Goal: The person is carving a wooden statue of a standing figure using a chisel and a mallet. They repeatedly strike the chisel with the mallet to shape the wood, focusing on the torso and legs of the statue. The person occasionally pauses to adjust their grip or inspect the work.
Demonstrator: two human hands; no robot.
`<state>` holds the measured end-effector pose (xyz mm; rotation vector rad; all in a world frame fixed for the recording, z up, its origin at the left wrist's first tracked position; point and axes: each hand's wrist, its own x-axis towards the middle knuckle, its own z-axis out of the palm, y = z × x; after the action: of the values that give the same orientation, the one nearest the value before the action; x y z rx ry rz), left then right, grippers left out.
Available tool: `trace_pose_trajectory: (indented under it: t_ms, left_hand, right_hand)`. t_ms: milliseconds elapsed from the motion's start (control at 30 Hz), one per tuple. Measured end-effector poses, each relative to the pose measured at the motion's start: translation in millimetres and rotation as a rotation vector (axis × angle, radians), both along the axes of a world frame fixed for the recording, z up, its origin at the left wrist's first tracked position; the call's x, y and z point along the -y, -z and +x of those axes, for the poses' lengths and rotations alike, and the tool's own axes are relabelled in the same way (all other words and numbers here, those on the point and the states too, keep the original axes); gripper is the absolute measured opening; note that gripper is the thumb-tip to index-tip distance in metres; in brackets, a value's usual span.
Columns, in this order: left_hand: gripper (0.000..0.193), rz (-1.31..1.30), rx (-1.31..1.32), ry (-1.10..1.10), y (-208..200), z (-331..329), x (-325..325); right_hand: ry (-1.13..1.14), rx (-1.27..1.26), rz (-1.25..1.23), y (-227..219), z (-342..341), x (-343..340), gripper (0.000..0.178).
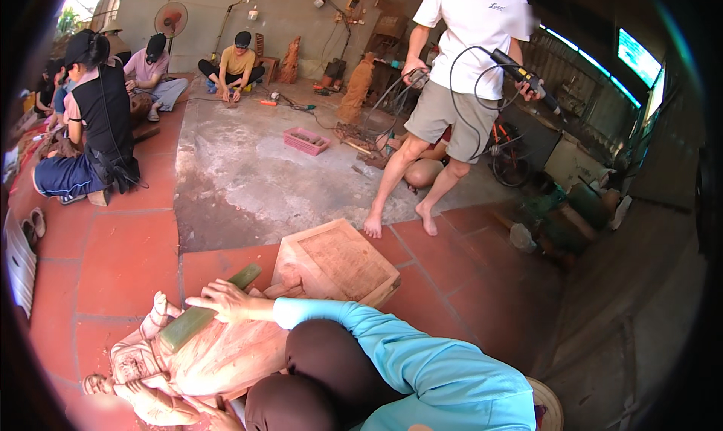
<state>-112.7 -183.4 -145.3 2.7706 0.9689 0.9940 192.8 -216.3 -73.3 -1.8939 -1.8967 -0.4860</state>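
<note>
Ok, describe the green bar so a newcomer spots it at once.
At lower left lies a pale carved wooden figure. Slanting across it, under the person's right hand, is the long bar; its green sets it apart from the wood.

The red-tiled and concrete floor [128, 258] bears a carved wooden figure [230, 356] and a pink basket [298, 145].

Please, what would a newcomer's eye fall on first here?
Probably the pale carved wooden figure lying at the lower left, with the camera wearer's right hand on a green bar across it. Next, perhaps, the barefoot person in a white shirt, standing right of centre at the top and holding a black corded tool.
</note>
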Motion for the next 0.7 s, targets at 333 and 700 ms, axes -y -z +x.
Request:
trace_pose_trajectory:
  t_ms: [333,700]
  left_hand:
    - [0.058,-0.431,-0.362,-0.011,117.0,-110.0,0.4]
    - [0.067,-0.860,-0.589,-0.369,-30.2,-131.7,5.5]
  right_hand:
    - [0.008,0.035,0.027,-13.0,-5.6,6.9,0.095]
    - [0.026,-0.140,-0.075,-2.4,0.0,10.3,0.072]
